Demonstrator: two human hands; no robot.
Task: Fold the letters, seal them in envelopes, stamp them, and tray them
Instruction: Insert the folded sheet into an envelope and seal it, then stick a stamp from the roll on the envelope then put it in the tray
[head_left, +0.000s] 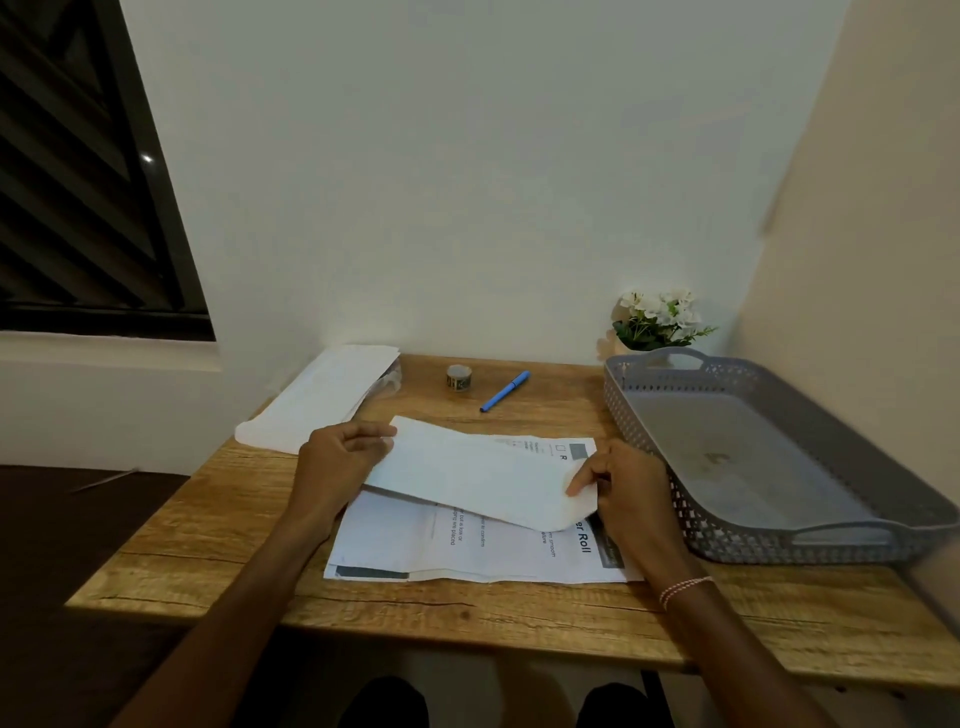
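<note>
The letter (467, 478) is held just above the middle of the tabletop (234, 545), over a small pile of printed sheets (493, 556) that lies flat toward the near edge. A strip of print also shows just past the letter's far right edge.

A stack of white envelopes (322, 395) lies at the far left corner, partly hanging past the left edge. Near the far edge stand a small roll (459, 378) and, just beside it to the right, a blue pen (505, 391) lying aslant. A grey lattice tray (727, 540) fills the right side, and a pot of white flowers (657, 319) sits behind it in the far right corner. Nothing stands between the letter and the tray.

The letter shows its blank side, slanting from far left to near right, and its near right end is curled over in a soft roll.

The left hand (337, 457) grips the letter's far left end, its fingers (374, 431) curled over the edge. The right hand (623, 483), with a bead bracelet (683, 590) on the wrist, pinches the curled right end.
</note>
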